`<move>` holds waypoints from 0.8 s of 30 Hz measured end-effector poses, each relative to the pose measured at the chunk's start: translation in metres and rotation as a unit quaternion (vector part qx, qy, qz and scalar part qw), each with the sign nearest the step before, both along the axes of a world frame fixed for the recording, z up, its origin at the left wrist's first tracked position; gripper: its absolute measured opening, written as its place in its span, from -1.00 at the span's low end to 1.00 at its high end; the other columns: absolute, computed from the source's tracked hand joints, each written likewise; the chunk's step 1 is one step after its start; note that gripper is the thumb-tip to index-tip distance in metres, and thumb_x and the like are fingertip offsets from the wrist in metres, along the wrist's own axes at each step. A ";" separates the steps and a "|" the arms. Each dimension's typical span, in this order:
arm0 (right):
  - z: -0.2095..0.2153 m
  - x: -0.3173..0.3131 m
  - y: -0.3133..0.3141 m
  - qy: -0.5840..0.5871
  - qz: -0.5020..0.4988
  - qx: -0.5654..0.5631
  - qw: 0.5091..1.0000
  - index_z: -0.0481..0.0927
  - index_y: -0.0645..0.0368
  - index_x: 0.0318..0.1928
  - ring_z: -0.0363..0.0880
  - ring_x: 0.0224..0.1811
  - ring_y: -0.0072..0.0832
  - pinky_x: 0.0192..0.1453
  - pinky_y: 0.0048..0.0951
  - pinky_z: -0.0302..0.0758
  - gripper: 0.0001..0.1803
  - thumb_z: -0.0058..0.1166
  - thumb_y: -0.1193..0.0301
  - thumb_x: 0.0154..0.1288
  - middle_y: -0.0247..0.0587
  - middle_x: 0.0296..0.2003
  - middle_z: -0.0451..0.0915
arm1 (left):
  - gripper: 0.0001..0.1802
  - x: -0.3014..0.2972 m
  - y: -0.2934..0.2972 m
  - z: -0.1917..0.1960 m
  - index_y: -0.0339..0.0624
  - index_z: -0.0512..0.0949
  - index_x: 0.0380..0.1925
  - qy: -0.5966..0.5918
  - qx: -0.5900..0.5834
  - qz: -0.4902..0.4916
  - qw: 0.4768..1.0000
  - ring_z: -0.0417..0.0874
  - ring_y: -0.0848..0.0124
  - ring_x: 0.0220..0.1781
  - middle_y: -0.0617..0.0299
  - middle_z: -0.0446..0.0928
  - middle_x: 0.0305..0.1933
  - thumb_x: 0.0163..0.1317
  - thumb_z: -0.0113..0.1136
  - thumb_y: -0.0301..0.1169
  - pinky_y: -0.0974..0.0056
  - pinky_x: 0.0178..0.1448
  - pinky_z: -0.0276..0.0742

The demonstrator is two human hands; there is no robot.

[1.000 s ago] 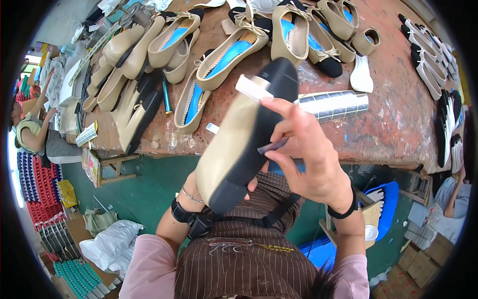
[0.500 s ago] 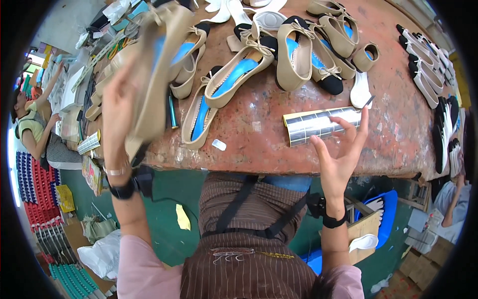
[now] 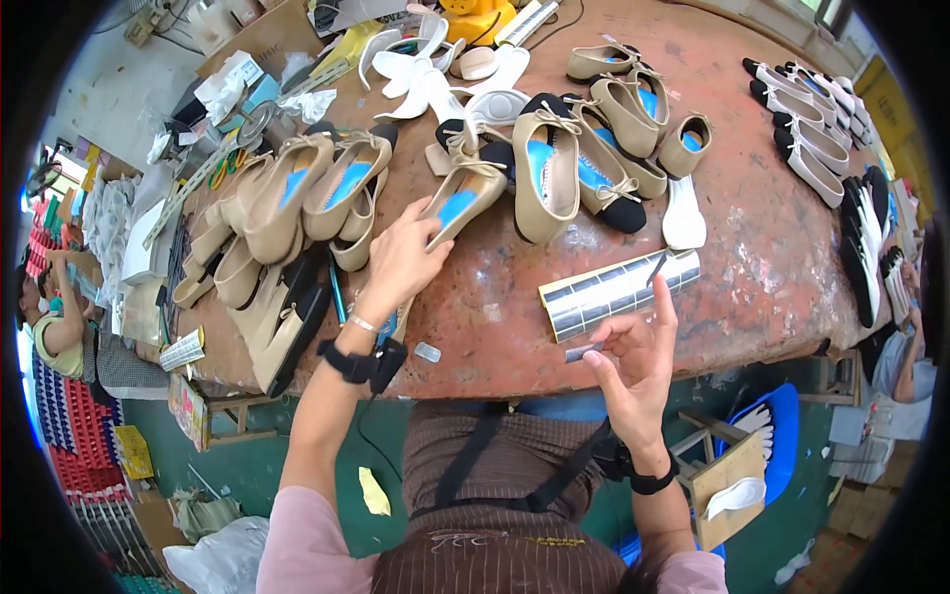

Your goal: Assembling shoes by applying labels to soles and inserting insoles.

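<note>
My left hand (image 3: 408, 255) grips the near, heel end of a beige flat shoe (image 3: 465, 201) with a bow, a black toe and a blue insole patch. Under my left wrist another beige shoe shows only in part. My right hand (image 3: 638, 361) hovers over the table's front edge. One small dark strip (image 3: 582, 352) is at its thumb tip and another dark strip (image 3: 656, 269) at its raised index fingertip; the other fingers curl. Just beyond it lies a curved sheet of silver labels (image 3: 621, 294) with yellow edges.
Beige shoes (image 3: 287, 203) crowd the left, more beige shoes (image 3: 547, 178) the middle. White insoles (image 3: 421, 84) lie at the back, white shoes with black toes (image 3: 807, 148) at the right. A teal pen-like tool (image 3: 336, 287) is near my left forearm. Another person (image 3: 59, 327) is at far left.
My left hand has let go of the raised shoe at the left, moved right and taken hold of another. My right hand is lower and further left, with a strip now visible at its thumb.
</note>
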State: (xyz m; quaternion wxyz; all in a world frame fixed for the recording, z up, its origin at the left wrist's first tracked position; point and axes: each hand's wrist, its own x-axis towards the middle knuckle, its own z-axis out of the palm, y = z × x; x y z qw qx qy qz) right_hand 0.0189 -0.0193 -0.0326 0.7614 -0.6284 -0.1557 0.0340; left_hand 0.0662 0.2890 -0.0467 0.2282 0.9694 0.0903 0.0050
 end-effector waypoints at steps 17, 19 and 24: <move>0.037 0.020 0.067 -0.252 0.130 -0.168 0.944 0.06 0.18 0.55 0.50 -0.31 -0.29 -0.22 -0.31 0.56 0.24 0.51 0.63 -0.16 -0.11 -0.17 0.46 | -0.60 -0.152 0.000 0.051 -0.45 0.63 -0.01 0.098 -0.601 -0.039 0.792 0.66 0.28 0.14 -0.02 0.64 0.11 0.17 0.39 -0.44 0.22 0.25 0.52; 0.042 0.023 0.065 -0.251 0.059 -0.239 0.936 0.02 0.13 0.57 0.45 -0.36 -0.43 -0.27 -0.43 0.54 0.47 0.69 0.33 -0.40 -0.17 -0.12 0.46 | -0.69 -0.154 0.004 0.060 -0.40 0.70 -0.16 0.101 -0.487 -0.123 0.859 0.52 0.16 0.33 -0.06 0.57 0.22 0.10 0.43 -0.46 0.13 0.37 0.34; 0.008 0.033 0.047 -0.086 -0.065 -0.278 0.954 0.13 0.14 0.49 0.56 -0.11 -0.37 -0.13 -0.34 0.56 0.16 0.59 0.39 -0.09 -0.12 0.05 0.45 | -0.65 -0.160 0.041 0.080 -0.36 0.71 -0.23 -0.074 -0.410 -0.064 0.907 0.56 0.19 0.18 -0.03 0.59 0.12 -0.01 0.51 -0.38 0.16 0.27 0.39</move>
